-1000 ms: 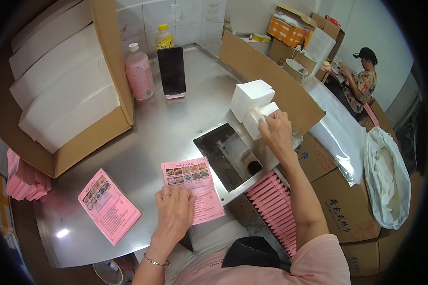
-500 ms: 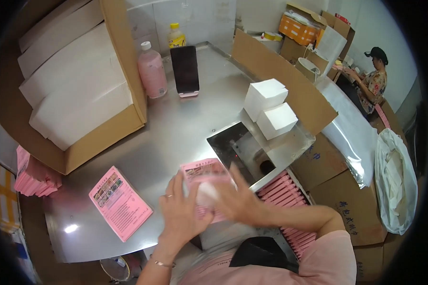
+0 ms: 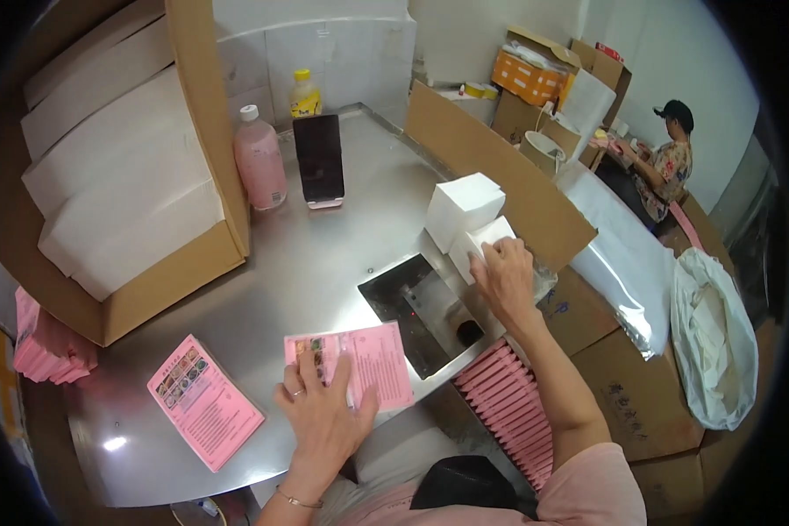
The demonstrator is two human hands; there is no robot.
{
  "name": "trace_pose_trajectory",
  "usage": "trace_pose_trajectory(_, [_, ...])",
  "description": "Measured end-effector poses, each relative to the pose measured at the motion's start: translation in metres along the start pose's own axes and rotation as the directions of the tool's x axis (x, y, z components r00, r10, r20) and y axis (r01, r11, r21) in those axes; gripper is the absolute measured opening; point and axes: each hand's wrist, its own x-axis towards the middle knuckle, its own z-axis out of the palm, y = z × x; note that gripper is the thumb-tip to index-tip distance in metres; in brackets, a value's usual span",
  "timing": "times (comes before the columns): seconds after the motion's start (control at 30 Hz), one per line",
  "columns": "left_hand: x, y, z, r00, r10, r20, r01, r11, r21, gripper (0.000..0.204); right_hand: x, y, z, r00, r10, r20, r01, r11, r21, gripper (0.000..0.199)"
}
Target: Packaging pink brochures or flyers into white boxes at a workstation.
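A pink printed sheet (image 3: 381, 364) with small food pictures lies at the front edge of the metal table. My left hand (image 3: 329, 408) rests on it with the fingers spread. My right hand (image 3: 507, 279) is at the nearer of two white tissue stacks (image 3: 482, 238), its fingers curled and pinching at the top. Whether a single tissue is lifted cannot be made out. Behind it stands the other white stack (image 3: 465, 206). A pile of the same pink sheets (image 3: 206, 403) lies to the left of my left hand.
A dark slot (image 3: 403, 298) is set into the metal table (image 3: 307, 263). Folded pink packs (image 3: 508, 403) fill a box below on the right. A phone on a stand (image 3: 320, 162), a pink bottle (image 3: 260, 162) and a large carton (image 3: 175, 272) stand behind. Another person (image 3: 666, 162) sits at the far right.
My right hand has moved from the pink sheet up and right to the white stack. The sheet now lies turned, under my spread left hand. The whole view has shifted slightly.
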Motion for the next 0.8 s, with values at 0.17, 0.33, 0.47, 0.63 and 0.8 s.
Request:
trace_pose_trajectory(0.17, [0.004, -0.003, -0.019, 0.991, 0.026, 0.135, -0.018, 0.998, -0.061, 0.056, 0.002, 0.001, -0.002, 0.996, 0.074, 0.044, -0.076, 0.995, 0.062, 0.016])
trace_pose_trajectory(0.33, [0.001, -0.005, -0.011, 0.981, 0.044, 0.19, -0.024, 0.994, -0.104, 0.048, -0.002, 0.001, -0.002, 0.992, 0.1, -0.078, -0.088, 0.986, 0.144, 0.027])
trace_pose_trajectory(0.47, [-0.014, -0.01, 0.004, 0.956, 0.245, 0.162, -0.177, 0.921, -0.347, 0.045, -0.013, -0.039, -0.009, 0.986, -0.152, -0.068, 0.166, 0.931, 0.325, 0.036])
trace_pose_trajectory(0.63, [-0.004, -0.024, -0.021, 0.968, 0.105, 0.228, -0.011, 0.924, -0.381, 0.066, -0.086, -0.148, -0.054, 0.698, -0.709, -0.1, 0.613, 0.519, 0.596, 0.046])
trace_pose_trajectory(0.8, [-0.003, 0.009, -0.009, 0.98, 0.027, 0.199, 0.03, 0.959, -0.28, 0.066, -0.04, -0.157, 0.017, 0.856, -0.448, 0.258, 0.312, 0.845, 0.434, 0.022])
